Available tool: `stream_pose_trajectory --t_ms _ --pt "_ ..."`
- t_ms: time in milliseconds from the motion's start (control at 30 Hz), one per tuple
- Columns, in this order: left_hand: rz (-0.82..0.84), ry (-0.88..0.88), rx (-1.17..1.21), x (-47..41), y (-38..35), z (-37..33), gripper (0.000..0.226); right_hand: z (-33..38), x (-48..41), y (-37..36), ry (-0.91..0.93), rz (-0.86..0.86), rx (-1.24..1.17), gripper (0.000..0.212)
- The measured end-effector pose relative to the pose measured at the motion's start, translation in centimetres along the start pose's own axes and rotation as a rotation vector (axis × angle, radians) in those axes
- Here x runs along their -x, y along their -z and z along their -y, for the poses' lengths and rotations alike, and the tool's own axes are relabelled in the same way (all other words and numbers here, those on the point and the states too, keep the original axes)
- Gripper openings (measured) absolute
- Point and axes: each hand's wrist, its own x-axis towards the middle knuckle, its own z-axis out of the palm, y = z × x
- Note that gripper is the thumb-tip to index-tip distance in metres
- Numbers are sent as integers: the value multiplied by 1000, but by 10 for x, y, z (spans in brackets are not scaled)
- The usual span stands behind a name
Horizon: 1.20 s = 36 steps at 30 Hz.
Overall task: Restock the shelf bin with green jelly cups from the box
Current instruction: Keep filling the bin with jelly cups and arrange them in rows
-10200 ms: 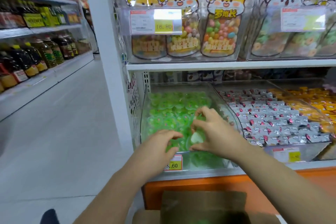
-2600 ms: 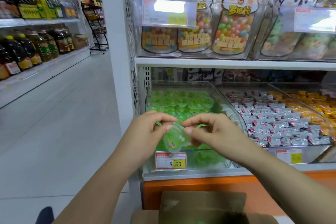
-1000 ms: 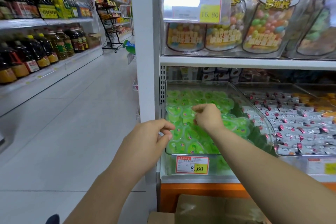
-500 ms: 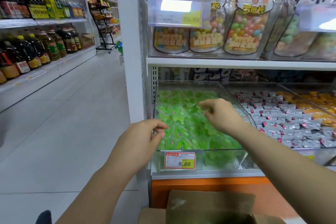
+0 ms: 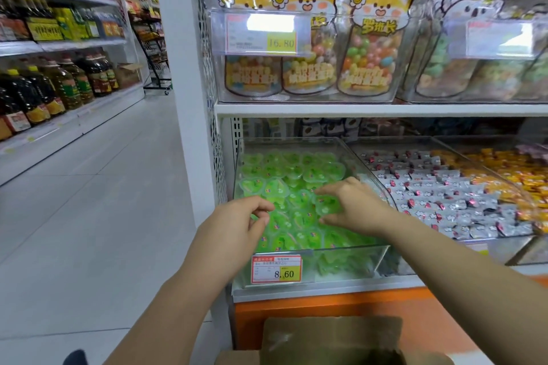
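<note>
Centre frame, the right hand point(image 5: 354, 206) pinches one green jelly cup point(image 5: 327, 204) between thumb and fingers, just above the heap of green jelly cups point(image 5: 281, 175) filling the clear shelf bin point(image 5: 353, 157). At the bin's left front corner, the left hand point(image 5: 237, 225) is curled, fingertips meeting the thumb; whether it holds anything cannot be told. The open cardboard box point(image 5: 332, 338) sits at bottom centre, below the 8.60 price tag point(image 5: 276, 270).
</note>
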Motion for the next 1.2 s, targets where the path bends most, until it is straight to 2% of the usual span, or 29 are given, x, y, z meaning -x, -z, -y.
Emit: stream_pose_trajectory --t_ms 100,167,267,333,400,533,667,767,800,933,1100,1200 --pt "9 -6 59 -3 -7 -3 18 13 7 4 -2 -184 -197 63" --pt "35 36 210 -4 -13 -8 16 29 15 8 20 -289 -364 62" --pt "85 117 485 -4 -19 -15 13 53 26 8 40 -361 -490 56" --pt "99 146 568 -5 -21 -16 15 61 32 4 30 -357 -569 56" --pt "86 186 637 -7 -21 -13 18 63 38 2 17 -277 -702 54" --pt "79 223 737 -11 -20 -11 20 58 42 9 -53 -95 -1173 26" --pt "39 147 578 -15 -26 -11 30 50 32 1 -247 -145 -1345 14" --pt "-26 24 173 -19 -28 -5 36 38 5 -8 -391 -273 -1356 11" --pt "-29 -6 114 -18 -28 -5 34 35 -6 -10 -425 -300 -1334 12" --pt "-16 -81 18 -19 -33 -5 28 34 -39 -19 -537 -297 -1332 13" --pt "-21 -81 10 -22 -34 -2 26 36 -51 -28 -642 -258 -1346 18" --pt "-20 -94 0 -23 -34 -2 26 36 -49 -32 -655 -213 -1326 31"
